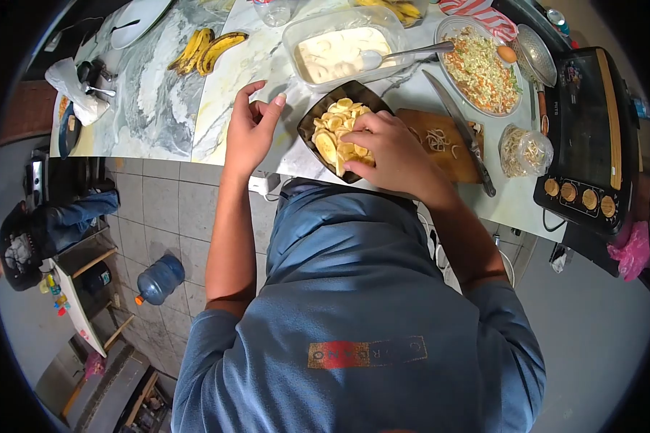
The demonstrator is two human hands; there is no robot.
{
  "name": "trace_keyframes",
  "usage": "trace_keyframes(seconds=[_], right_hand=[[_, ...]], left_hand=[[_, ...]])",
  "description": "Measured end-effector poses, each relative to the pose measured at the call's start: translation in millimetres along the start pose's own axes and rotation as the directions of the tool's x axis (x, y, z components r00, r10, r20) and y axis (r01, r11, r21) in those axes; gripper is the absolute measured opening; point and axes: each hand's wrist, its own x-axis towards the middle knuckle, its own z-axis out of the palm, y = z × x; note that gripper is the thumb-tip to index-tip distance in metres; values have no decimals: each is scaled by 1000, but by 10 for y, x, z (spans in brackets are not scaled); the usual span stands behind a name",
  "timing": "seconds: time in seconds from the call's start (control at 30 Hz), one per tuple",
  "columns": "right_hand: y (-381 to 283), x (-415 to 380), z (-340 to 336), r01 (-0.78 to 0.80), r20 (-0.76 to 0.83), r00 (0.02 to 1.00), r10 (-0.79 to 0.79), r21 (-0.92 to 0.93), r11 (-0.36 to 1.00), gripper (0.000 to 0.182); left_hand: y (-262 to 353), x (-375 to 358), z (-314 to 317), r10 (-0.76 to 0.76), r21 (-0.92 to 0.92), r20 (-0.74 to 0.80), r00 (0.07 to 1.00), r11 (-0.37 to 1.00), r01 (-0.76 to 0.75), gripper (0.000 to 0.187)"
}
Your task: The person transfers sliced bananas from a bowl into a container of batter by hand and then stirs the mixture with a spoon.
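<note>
A dark square bowl (307, 121) full of banana slices (332, 124) stands at the counter's near edge. My right hand (388, 148) lies over its right side, fingers curled down onto the slices, seeming to pinch some. My left hand (251, 128) rests on the marble counter just left of the bowl, fingers loosely bent, holding nothing. Beyond the bowl sits a clear plastic container (339, 50) of pale batter with a spoon (404, 54) in it.
A wooden cutting board (448, 155) with onion rings and a long knife (458, 133) lie right of the bowl. Farther right are a bowl of shredded vegetables (480, 68), a small bag (525, 150) and a black cooker (588, 137). Whole bananas (208, 49) lie at the back left.
</note>
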Motion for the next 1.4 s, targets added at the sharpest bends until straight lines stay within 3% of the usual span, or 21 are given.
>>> trace_keyframes(seconds=[0.17, 0.3, 0.47, 0.6, 0.7, 0.77, 0.97, 1.2, 1.4], right_hand=[[47, -33, 26, -11, 3, 1000, 11, -34, 999, 25], [49, -78, -47, -29, 65, 997, 31, -35, 999, 29], [136, -177, -93, -59, -46, 998, 53, -134, 989, 34], [118, -194, -155, -96, -46, 995, 92, -95, 991, 34], [68, -226, -161, -165, -55, 986, 157, -179, 970, 35], [-29, -243, -122, -250, -83, 968, 236, -282, 926, 32], [-113, -246, -68, -320, -190, 944, 270, -333, 887, 22], [-58, -212, -74, -384, -218, 919, 329, -298, 874, 20], [43, 3, -360, -522, -254, 827, 501, -17, 853, 20]], left_hand=[[-69, 4, -69, 31, 0, -6, 999, 1000, -31, 44], [-30, -8, -80, -5, 7, 25, 1000, 1000, 5, 44], [-44, 8, -52, -18, 5, 54, 998, 1000, 18, 44], [-34, 35, -3, -2, -4, 79, 997, 1000, 2, 44], [-5, 51, 29, 10, -10, 93, 996, 1000, -9, 44], [17, 64, 36, 13, -12, 99, 995, 1000, -12, 44], [26, 119, 33, 22, -39, 116, 993, 999, -18, 44], [65, 170, 37, 24, -43, 122, 992, 999, -19, 44], [119, 257, -22, 18, -42, 82, 997, 999, -15, 41]])
